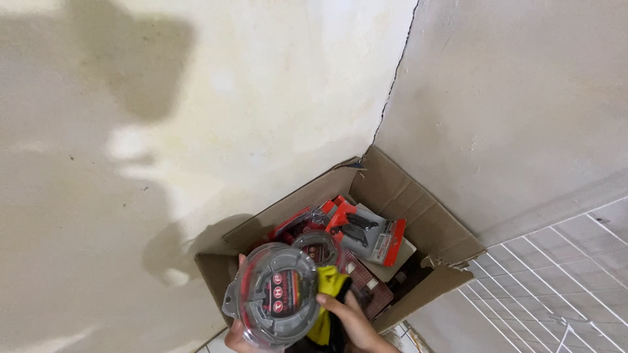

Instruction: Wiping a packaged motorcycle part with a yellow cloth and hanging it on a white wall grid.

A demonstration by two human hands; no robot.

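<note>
Right hand (pixel 353 323) is clamped on a yellow-black cloth (pixel 329 287), fingers touching the round clear pack (pixel 275 294); left hand (pixel 237 336) grips that pack from below at the near edge; just beyond sits an open cardboard box (pixel 418 209) of red carded tools (pixel 366 232), tucked in the wall corner.

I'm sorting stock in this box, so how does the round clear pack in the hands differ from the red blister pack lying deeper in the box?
The round clear pack is a disc-shaped plastic case; the red blister pack is flat and rectangular. The round pack is held up by both hands, left hand and right hand; the blister pack rests in the cardboard box. Both show red and dark contents.
</note>
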